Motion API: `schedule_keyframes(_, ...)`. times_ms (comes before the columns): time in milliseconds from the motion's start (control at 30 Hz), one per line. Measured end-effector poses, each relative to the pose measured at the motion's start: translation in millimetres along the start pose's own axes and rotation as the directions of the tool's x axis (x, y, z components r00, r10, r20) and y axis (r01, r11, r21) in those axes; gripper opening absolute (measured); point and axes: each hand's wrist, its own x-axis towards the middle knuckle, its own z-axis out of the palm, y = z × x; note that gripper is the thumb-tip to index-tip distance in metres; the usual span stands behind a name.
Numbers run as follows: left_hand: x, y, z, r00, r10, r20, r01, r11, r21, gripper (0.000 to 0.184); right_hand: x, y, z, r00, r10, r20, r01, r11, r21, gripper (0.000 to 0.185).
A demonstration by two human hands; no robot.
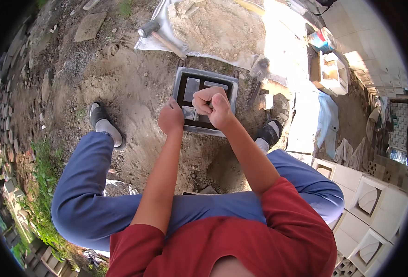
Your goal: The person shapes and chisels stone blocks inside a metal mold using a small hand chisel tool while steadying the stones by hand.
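Observation:
A grey rectangular metal mould [205, 72] lies on the ground between my feet, with dark channels around several flat grey blocks inside it. My left hand [171, 117] is closed at the mould's left edge, its fingertips curled against the rim. Over the right part of the mould, my right hand [214, 106] is raised in a fist with the thumb side up. What the fist holds, if anything, is too small to make out. The fist and forearm hide part of the blocks and the right rim.
Sandy material [217, 30] is heaped on a white sheet beyond the mould. A mallet [149, 29] rests on the sheet's left corner, and a dark-handled tool [259, 69] lies to the right. Farther right are a bucket [322, 40], a white box [333, 74] and stacked pale blocks [368, 198].

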Motion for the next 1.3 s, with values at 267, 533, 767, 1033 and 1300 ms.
schedule_keyframes(267,7.1,1.7,6.9,0.999,0.028,-0.038,-0.028,1.0,0.014,0.06,-4.0,-2.5,-1.8,0.997,-0.018,-0.08,0.02,0.999,0.025,0.084)
schedule_keyframes(533,3.5,3.5,2.8,1.0,0.01,-0.015,-0.01,1.0,0.02,0.06,0.9,-0.3,4.3,0.997,0.042,-0.071,-0.043,0.999,-0.021,0.083)
schedule_keyframes(767,0.5,-0.3,1.8,0.999,0.005,-0.044,-0.003,0.998,0.055,0.06,1.9,18.7,2.7,0.988,0.15,-0.03,-0.152,0.985,-0.076,0.084)
schedule_keyframes(1033,3.5,-1.1,3.5,1.0,0.014,-0.023,-0.014,1.0,0.007,0.062,6.2,21.6,-1.7,0.996,0.001,0.088,0.013,0.988,-0.155,0.066)
schedule_keyframes(1300,-0.1,-2.2,0.8,1.0,0.015,-0.015,-0.015,1.0,0.006,0.064,5.1,30.6,9.6,0.992,0.054,-0.113,-0.089,0.939,-0.332,0.038)
